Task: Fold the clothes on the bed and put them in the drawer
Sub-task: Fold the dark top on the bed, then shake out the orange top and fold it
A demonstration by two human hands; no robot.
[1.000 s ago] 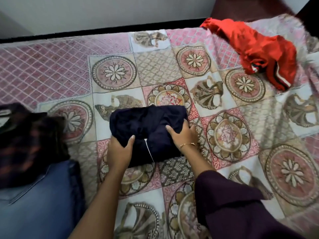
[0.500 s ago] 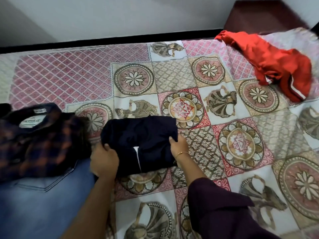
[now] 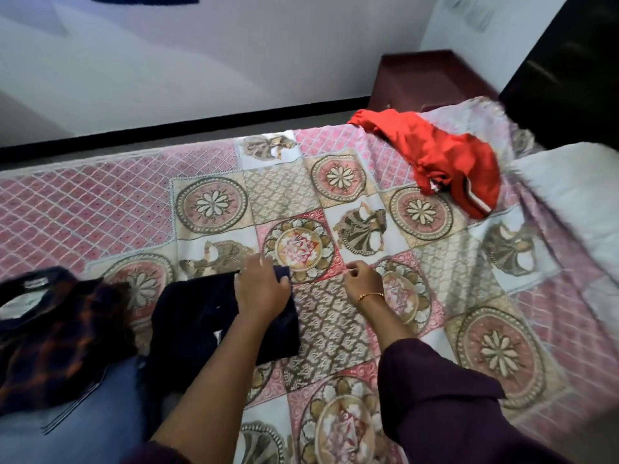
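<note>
Two hands: left hand (image 3: 263,289) flat on folded navy garment (image 3: 201,316), grip released; right hand (image 3: 361,283) beside, loosely curled, empty.

- The folded garment (image 3: 197,316) lies on the bed (image 3: 100,209) near its front edge, left of the middle.
- The left hand (image 3: 263,289) rests on that garment's far right corner.
- The right hand (image 3: 363,284) is just right of the garment, above the bedspread and apart from the cloth.
- A checked shirt (image 3: 57,333) lies at the left edge, on top of the jeans (image 3: 87,426) at the front left corner.
- A loose garment (image 3: 435,155) lies near the far right corner.
- A pillow (image 3: 576,195) lies at the right edge.
- A cabinet (image 3: 422,82) stands behind the far right corner.
</note>
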